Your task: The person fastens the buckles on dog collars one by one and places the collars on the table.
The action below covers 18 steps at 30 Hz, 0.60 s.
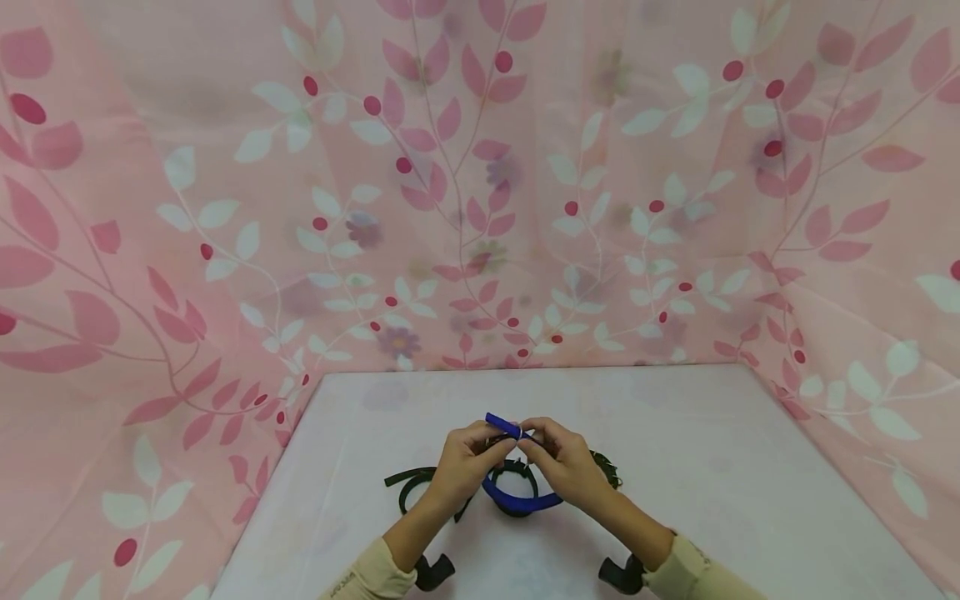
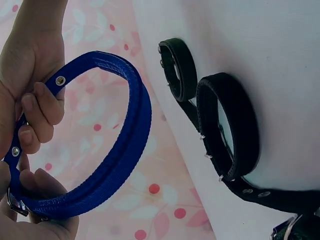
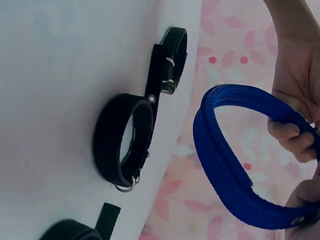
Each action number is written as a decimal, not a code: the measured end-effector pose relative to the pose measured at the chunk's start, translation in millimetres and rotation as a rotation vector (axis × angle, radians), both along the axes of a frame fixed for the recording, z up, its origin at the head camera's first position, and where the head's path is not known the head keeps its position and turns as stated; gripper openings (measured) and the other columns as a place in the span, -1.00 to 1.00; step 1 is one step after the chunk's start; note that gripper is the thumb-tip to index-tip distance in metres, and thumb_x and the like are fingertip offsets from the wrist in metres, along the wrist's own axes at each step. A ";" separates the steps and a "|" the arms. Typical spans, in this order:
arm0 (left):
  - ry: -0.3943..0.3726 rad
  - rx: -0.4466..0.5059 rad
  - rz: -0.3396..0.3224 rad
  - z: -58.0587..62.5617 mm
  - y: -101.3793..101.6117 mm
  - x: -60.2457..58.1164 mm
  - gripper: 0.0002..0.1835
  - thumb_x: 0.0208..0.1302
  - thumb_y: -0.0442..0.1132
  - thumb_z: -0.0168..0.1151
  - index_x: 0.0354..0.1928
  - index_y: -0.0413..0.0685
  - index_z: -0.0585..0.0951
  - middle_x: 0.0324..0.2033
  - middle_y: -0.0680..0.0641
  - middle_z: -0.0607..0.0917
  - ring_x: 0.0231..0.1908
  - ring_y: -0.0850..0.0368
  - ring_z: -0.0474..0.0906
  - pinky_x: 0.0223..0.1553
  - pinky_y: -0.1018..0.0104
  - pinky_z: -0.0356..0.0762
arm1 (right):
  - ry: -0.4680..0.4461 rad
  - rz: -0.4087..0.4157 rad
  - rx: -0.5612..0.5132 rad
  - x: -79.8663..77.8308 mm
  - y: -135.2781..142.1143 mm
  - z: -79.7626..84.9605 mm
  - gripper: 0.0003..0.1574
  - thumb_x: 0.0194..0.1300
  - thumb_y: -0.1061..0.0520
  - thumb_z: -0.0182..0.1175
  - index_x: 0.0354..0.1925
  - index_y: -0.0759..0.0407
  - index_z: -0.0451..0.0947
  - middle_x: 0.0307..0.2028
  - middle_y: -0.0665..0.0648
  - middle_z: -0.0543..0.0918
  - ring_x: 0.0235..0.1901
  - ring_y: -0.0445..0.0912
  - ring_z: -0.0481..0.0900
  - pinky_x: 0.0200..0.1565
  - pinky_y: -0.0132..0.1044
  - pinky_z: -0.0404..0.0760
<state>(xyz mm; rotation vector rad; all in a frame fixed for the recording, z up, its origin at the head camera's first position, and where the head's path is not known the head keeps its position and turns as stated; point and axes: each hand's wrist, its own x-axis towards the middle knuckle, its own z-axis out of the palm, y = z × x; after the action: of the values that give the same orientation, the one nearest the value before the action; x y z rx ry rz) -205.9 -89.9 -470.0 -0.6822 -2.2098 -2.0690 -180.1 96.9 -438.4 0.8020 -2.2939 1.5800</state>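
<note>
A blue collar point(image 1: 527, 504) hangs as a loop between my two hands. My left hand point(image 1: 463, 462) pinches it near its metal buckle point(image 2: 19, 208). From the other side my right hand point(image 1: 567, 463) pinches the strap part with metal-rimmed holes point(image 2: 60, 80). Both sets of fingers meet at the top of the loop, where a blue strap end point(image 1: 501, 424) sticks up past the left fingers. Behind the blue loop, a black collar point(image 3: 106, 145) with metal rings stands curled on the white table.
Left of the hands lies another dark collar point(image 1: 402, 500) with its strap end spread out. A dark green collar point(image 1: 612, 468) sits partly behind the right hand. Pink leaf-patterned cloth point(image 1: 465, 208) encloses the white table point(image 1: 712, 500) at the back and sides.
</note>
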 end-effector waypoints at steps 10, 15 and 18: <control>-0.164 0.223 -0.048 3.2 2.0 1.3 -0.63 0.34 -0.23 0.28 0.07 -0.35 0.62 -0.16 -0.04 0.62 -0.32 0.21 0.57 -0.28 0.36 0.64 | 0.111 0.029 -0.048 -0.8 -5.9 -1.8 -0.71 0.27 0.40 0.25 -0.02 0.38 0.60 -0.58 0.09 0.52 -0.59 -0.42 0.28 -0.63 -0.48 0.38; -0.157 0.192 -0.004 7.8 0.5 0.6 -0.64 0.31 -0.19 0.32 0.00 -0.35 0.66 -0.16 -0.02 0.61 -0.11 0.16 0.55 -0.09 0.32 0.62 | 0.079 0.058 -0.041 -0.6 -6.5 -4.7 -0.79 0.29 0.39 0.22 -0.08 0.39 0.58 -0.48 0.18 0.64 -0.55 -0.39 0.39 -0.57 -0.45 0.50; -0.157 0.201 0.053 14.0 -4.5 -1.5 -0.68 0.31 -0.19 0.32 -0.04 -0.30 0.69 -0.14 -0.01 0.64 -0.06 0.09 0.54 -0.01 0.28 0.59 | 0.046 0.053 -0.039 -5.5 -5.1 -15.3 -0.80 0.30 0.39 0.22 -0.09 0.42 0.57 -0.46 0.23 0.67 -0.55 -0.35 0.46 -0.55 -0.42 0.56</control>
<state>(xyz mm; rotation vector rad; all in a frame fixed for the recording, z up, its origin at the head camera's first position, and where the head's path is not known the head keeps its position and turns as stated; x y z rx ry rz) -207.4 -94.4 -456.0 -0.4549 -2.0269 -2.3494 -185.6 91.7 -453.6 0.8870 -2.2204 1.6058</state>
